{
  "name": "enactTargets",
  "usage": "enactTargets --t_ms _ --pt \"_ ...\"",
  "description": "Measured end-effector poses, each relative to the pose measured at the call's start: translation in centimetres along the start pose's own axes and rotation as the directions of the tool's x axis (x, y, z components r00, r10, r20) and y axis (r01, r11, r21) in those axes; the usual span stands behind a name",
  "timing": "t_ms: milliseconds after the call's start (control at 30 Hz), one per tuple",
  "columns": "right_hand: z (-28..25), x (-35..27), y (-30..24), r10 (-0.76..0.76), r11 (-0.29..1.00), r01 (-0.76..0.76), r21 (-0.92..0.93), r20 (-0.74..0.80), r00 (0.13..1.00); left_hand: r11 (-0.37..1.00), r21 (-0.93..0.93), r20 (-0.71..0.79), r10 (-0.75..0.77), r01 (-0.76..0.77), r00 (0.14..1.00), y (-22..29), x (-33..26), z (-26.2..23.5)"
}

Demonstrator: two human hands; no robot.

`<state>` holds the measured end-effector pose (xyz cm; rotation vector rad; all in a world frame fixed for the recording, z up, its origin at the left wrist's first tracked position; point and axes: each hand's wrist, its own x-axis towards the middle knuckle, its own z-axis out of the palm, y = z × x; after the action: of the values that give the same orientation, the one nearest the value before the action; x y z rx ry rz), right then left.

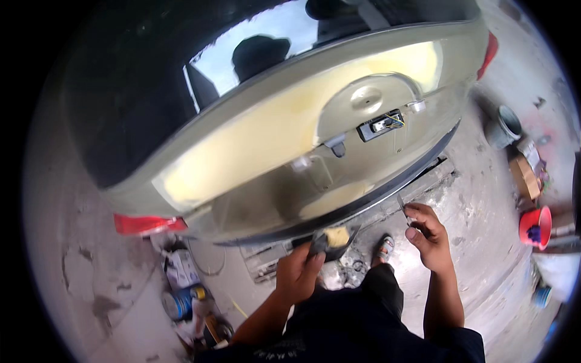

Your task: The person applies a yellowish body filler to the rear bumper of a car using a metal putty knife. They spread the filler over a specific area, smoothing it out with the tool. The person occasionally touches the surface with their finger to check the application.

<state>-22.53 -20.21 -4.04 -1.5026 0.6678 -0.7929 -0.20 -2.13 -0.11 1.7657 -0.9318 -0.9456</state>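
My left hand (298, 273) grips a dark putty board (346, 253), with a lump of yellow body filler (336, 236) on it. Off to the right, my right hand (431, 235) pinches a thin putty knife (402, 204), its blade pointing up and away from me. Both hands are apart from each other, just below the rear bumper. Ahead stands the tailgate (369, 98) of a gold-beige car. Smooth pale-yellow filler (242, 145) covers a broad band across it, and a smaller patch (336, 199) shows lower down.
An uncovered black fitting with wires (381, 125) sits mid-tailgate. Tail lights (148, 224) flank the panel. On the floor at right are a grey bucket (503, 127), a cardboard box (525, 176) and a red bucket (535, 227). Cans (179, 304) and clutter lie at lower left.
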Motion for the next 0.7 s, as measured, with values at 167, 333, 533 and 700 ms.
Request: enactTargets --t_ms 167,333,533,700 --pt "7.0 -5.2 1.6 0.147 0.988 -0.137 0.066 -0.164 0.975 0.959 -0.227 -0.084 0.154 -0.170 0.984 -8.9 -3.4 -6.7" --pt "11.8 -9.3 1.4 0.138 0.983 -0.163 -0.089 -0.234 0.962 0.947 -0.311 -0.049 0.065 -0.077 0.997 -11.5 -5.0 -10.7" --pt "12.6 -13.5 3.9 0.222 0.960 -0.264 -0.092 -0.322 0.920 0.923 -0.383 -0.061 0.007 -0.030 0.998 -14.6 -5.9 -10.5" --pt "11.9 -14.9 7.2 0.236 0.946 -0.299 -0.127 -0.364 0.901 0.890 -0.443 -0.029 -0.134 0.107 0.991 -19.4 -7.9 -8.4"
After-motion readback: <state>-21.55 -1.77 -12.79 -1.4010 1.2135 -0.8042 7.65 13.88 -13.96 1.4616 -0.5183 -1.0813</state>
